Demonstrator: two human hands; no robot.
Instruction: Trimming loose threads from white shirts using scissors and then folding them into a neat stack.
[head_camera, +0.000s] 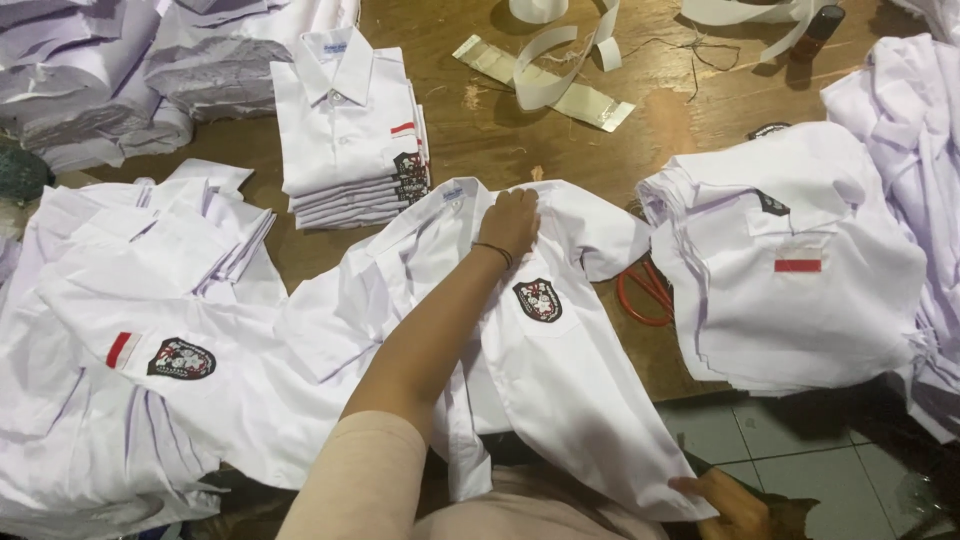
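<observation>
The left hand (510, 222) lies flat, fingers together, pressing on the upper chest of a white shirt (530, 350), just below its collar (455, 192). A thin dark band circles that wrist, and the forearm reaches up from a beige sleeve at the bottom of the view. The right hand (735, 505) sits low at the bottom edge and pinches the shirt's hem between thumb and fingers.

The shirt is spread face up on a brown wooden table (500, 130), its lower part hanging over the near edge. A dark shield-shaped badge (537, 299) sits on its chest pocket, just right of the left hand.

Under the shirt's right sleeve, orange-handled scissors (645, 292) poke out. Beyond the left hand stands a neat stack of folded shirts (350, 130) with badges and a small red and white patch. To the left lies a loose heap of white shirts (150, 340), one showing the same badge. To the right is another pile of shirts (800, 260), the top one bearing a red and white patch. Strips of white tape (555, 60) curl at the far side of the table.
</observation>
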